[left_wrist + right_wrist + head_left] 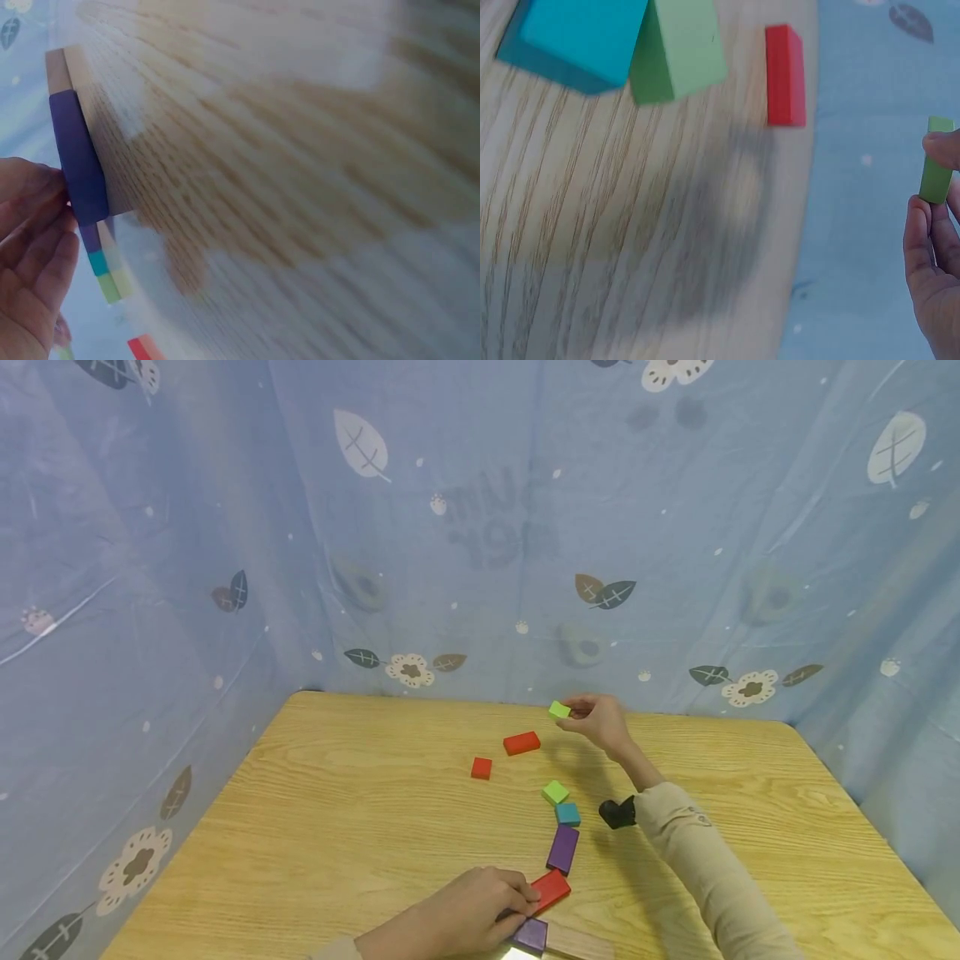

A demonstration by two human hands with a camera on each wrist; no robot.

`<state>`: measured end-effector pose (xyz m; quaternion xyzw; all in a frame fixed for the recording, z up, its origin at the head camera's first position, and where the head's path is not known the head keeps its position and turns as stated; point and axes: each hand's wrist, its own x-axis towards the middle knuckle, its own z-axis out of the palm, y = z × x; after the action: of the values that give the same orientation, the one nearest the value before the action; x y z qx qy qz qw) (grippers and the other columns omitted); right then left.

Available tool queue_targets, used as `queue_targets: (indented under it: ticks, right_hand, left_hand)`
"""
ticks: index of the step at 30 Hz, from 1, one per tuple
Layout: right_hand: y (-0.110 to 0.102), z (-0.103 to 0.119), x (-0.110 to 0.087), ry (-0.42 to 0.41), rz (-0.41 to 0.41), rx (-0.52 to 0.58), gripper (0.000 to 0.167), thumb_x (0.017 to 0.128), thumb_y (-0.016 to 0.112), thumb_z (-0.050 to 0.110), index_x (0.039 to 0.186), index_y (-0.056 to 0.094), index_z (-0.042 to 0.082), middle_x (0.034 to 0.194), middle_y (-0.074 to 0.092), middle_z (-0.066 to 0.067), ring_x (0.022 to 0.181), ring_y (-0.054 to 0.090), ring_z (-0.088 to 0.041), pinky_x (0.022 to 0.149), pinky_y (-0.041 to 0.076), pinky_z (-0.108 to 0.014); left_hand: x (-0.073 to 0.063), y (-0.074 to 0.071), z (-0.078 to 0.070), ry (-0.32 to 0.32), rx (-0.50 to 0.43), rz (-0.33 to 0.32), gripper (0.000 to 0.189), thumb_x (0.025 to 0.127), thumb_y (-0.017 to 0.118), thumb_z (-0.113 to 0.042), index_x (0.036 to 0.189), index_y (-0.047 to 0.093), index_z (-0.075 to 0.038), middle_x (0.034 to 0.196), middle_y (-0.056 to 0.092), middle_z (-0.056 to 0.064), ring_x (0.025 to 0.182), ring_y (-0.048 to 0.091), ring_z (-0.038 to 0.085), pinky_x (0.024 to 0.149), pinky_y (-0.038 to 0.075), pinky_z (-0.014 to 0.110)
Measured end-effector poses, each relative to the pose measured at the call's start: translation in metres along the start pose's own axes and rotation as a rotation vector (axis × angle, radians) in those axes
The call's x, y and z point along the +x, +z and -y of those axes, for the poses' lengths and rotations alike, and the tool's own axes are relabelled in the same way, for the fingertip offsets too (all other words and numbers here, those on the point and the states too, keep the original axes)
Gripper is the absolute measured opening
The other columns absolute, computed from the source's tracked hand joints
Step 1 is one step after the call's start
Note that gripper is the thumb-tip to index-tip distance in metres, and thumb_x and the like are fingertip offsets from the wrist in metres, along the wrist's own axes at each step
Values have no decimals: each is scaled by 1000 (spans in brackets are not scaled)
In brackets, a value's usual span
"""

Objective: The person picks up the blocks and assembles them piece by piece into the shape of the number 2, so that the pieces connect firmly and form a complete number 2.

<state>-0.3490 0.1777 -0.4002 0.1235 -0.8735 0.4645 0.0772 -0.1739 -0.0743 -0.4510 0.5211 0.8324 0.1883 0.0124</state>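
Observation:
In the head view, my left hand is low at the near side of the table, thumb and fingers around the left end of a purple block. Its fingertips overlap the end of a red block. The left wrist view shows the fingers right at the purple block. Farther back, my right hand pinches a light green block above the far side of the table. In the right wrist view, thumb and fingers hold this green block by its ends.
A curving row continues with a purple block, a teal block and a green block. Two red blocks lie farther back. A plain wooden block is at the near edge; a patterned curtain hangs behind.

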Motion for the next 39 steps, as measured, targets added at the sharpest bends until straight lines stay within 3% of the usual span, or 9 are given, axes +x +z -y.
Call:
queue_targets:
  ticks: [8,15,26,34,39]
  right_hand:
    - [9,18,-1,-56,63,51,34,78,77,5,110,69,-4,106,67,-21,95,65,-33,81,55,-37]
    - [18,23,-5,-89,138,19,33,76,78,0,107,70,-4,108,68,-20,98,65,-35,83,54,-39]
    - [33,17,-11,-267,304,-46,29,68,73,-16,96,70,-8,99,69,-20,93,67,-35,83,54,-42]
    - [42,12,-19,-282,388,-194,27,69,82,-2,93,71,0,91,71,-11,87,68,-27,77,56,-32]
    - [47,7,-21,-348,426,-294,28,66,85,1,91,71,1,83,71,-7,71,65,-16,63,53,-22]
  left_hand:
    - [0,-1,0,10,14,-15,17,93,62,-16,103,76,-12,109,67,-6,100,61,1,83,47,12]
    - [0,0,-1,5,-2,-14,17,93,63,-14,103,76,-11,109,67,-6,101,61,2,83,47,12]
    - [0,1,0,3,-15,-18,17,93,63,-14,103,76,-10,109,67,-6,100,61,1,83,47,11]
    - [0,2,0,-18,-36,2,18,93,63,-14,105,75,-10,110,67,-6,101,60,0,83,46,10]
    - [-1,1,-1,-19,-29,0,18,93,62,-15,105,75,-10,110,67,-6,101,60,1,83,47,11]
